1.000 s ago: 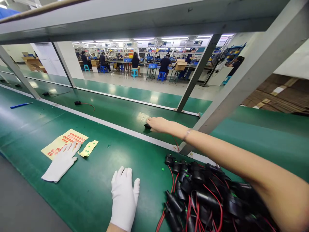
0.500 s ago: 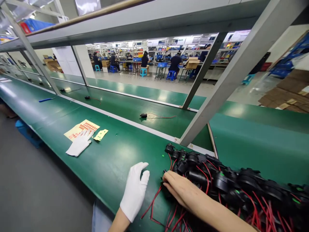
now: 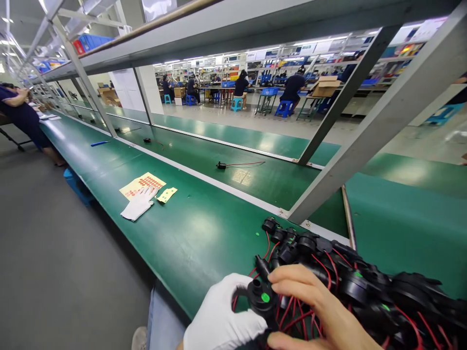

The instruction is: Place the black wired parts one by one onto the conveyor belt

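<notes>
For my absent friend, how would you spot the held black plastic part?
Find the green workbench, then its heap of wired black parts. By its left edge, the green-dotted black part stands out: the white-gloved left hand grips it.

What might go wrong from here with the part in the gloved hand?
Red wires lie tangled among the pile of black parts beside the held part, so moving it might drag others along.

Its green dot faces up close to the fingers of the left hand and right hand; a brush might smudge or lift it.
</notes>
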A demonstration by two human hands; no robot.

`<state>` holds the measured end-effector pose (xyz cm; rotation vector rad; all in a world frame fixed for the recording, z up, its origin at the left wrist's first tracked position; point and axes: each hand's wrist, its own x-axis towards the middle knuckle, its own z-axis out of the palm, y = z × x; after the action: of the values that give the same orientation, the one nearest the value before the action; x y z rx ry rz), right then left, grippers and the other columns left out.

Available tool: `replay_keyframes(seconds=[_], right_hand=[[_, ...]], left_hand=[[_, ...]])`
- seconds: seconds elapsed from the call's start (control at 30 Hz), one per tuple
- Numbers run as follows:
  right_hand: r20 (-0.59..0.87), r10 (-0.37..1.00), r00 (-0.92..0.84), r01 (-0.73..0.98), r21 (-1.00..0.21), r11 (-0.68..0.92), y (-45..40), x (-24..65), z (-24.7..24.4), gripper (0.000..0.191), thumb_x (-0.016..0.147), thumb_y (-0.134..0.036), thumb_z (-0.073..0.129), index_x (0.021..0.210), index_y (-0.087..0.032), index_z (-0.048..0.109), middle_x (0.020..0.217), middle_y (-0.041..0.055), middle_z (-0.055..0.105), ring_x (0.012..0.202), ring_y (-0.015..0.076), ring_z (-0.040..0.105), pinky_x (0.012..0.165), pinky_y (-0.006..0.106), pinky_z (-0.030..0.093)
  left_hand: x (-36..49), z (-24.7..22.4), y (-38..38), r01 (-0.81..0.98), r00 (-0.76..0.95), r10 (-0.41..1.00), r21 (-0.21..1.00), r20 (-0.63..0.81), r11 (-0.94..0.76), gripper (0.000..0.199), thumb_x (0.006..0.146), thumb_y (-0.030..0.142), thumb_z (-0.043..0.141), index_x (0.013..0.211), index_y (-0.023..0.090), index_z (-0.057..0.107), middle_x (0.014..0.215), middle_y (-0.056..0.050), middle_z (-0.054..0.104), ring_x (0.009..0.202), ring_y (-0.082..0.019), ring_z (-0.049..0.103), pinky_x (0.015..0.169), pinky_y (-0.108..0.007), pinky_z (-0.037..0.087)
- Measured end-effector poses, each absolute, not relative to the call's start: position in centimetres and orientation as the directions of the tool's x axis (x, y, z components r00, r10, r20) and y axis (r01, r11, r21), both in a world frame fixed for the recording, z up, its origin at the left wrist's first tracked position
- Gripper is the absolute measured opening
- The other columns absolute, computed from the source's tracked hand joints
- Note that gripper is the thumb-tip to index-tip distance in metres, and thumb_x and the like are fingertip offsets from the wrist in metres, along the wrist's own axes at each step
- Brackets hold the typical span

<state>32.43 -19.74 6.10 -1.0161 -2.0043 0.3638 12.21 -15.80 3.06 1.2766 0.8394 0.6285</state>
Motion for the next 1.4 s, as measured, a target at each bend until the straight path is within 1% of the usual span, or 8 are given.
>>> replay_keyframes(seconds=[0.37,0.5,0.63,0.77,0.87,1.07,1.23,1.4], right_hand=[[0.551,0.713,-0.433,0.598,-0.416,0.685,-20.1,32.9,6.8,0.053,0.082,-0.009,0.069,0.129,-0.027,0.05,0.1,0.0092,0.073,0.088,0.0251,0.073,0.08,0.031,0.062],[0.487,0.761,-0.429,0.553,-0.525,0.647,-19.8,32.7,6.9,0.052,0.073,-0.008,0.076,0.115,-0.028,0.053,0.095,0.003,0.07,0.081,0.0199,0.07,0.074,0.024,0.059],[0.364,0.888,-0.282,0.505,-0.731,0.459,-19.9,32.3,5.8,0.05,0.063,-0.007,0.079,0.098,-0.028,0.05,0.089,-0.0024,0.06,0.077,0.0164,0.061,0.069,0.022,0.053],[0.045,0.983,-0.181,0.341,-0.934,0.105,-19.5,32.3,4.7,0.034,0.077,-0.041,0.078,0.091,-0.024,0.051,0.085,-0.0013,0.054,0.076,0.0174,0.054,0.067,0.025,0.047],[-0.084,0.975,-0.205,0.198,-0.979,-0.042,-19.0,32.3,4.5,0.055,0.08,-0.075,0.062,0.093,-0.022,0.054,0.083,-0.0005,0.053,0.075,0.0173,0.052,0.065,0.026,0.045],[-0.116,0.978,-0.173,0.217,-0.973,-0.077,-19.3,32.2,4.9,0.06,0.081,-0.081,0.054,0.093,-0.022,0.055,0.081,-0.0009,0.052,0.071,0.0163,0.05,0.063,0.025,0.044],[-0.017,0.989,-0.15,0.383,-0.923,0.042,-19.6,32.5,5.4,0.021,0.082,-0.028,0.066,0.1,-0.024,0.056,0.088,0.0,0.058,0.08,0.0183,0.058,0.071,0.027,0.049],[0.391,0.896,-0.212,0.462,-0.767,0.444,-19.7,33.0,5.6,0.052,0.068,-0.003,0.064,0.111,-0.03,0.051,0.104,0.0004,0.061,0.095,0.0186,0.063,0.085,0.025,0.052]], left_hand=[[13.6,3.5,-16.5,0.161,0.529,0.803,0.961,-0.275,0.223,0.027,0.064,0.02,0.068,0.09,0.017,0.064,0.092,-0.003,0.07,0.09,-0.023,0.062,0.087,-0.035,0.047],[13.8,3.6,-16.5,0.108,0.552,0.777,0.949,-0.304,0.295,0.029,0.062,0.024,0.07,0.088,0.016,0.061,0.088,-0.003,0.064,0.087,-0.022,0.057,0.084,-0.035,0.045],[14.3,3.1,-16.7,-0.145,0.722,0.666,0.9,-0.188,0.411,0.044,0.076,0.056,0.07,0.082,0.013,0.064,0.078,-0.002,0.061,0.075,-0.016,0.053,0.071,-0.028,0.041],[16.0,1.2,-17.8,-0.37,0.791,0.576,0.588,-0.207,0.719,0.067,0.072,0.079,0.064,0.075,0.012,0.067,0.06,-0.001,0.059,0.055,-0.012,0.052,0.062,-0.027,0.042],[17.4,-0.9,-18.6,-0.348,0.836,0.444,0.314,-0.323,0.883,0.08,0.063,0.089,0.061,0.076,0.01,0.07,0.066,-0.006,0.066,0.063,-0.017,0.063,0.069,-0.031,0.047],[18.2,-1.5,-19.3,-0.424,0.833,0.41,0.048,-0.372,0.905,0.074,0.071,0.087,0.054,0.061,0.014,0.063,0.062,-0.005,0.064,0.069,-0.018,0.064,0.075,-0.033,0.046],[17.4,1.6,-18.6,-0.5,0.773,0.586,0.334,-0.245,0.799,0.063,0.068,0.074,0.073,0.081,0.013,0.071,0.063,0.0,0.062,0.059,-0.012,0.056,0.07,-0.029,0.046],[15.1,3.2,-17.3,-0.274,0.698,0.706,0.866,-0.119,0.417,0.048,0.087,0.058,0.065,0.097,0.012,0.076,0.087,-0.006,0.071,0.083,-0.019,0.063,0.081,-0.031,0.048]])
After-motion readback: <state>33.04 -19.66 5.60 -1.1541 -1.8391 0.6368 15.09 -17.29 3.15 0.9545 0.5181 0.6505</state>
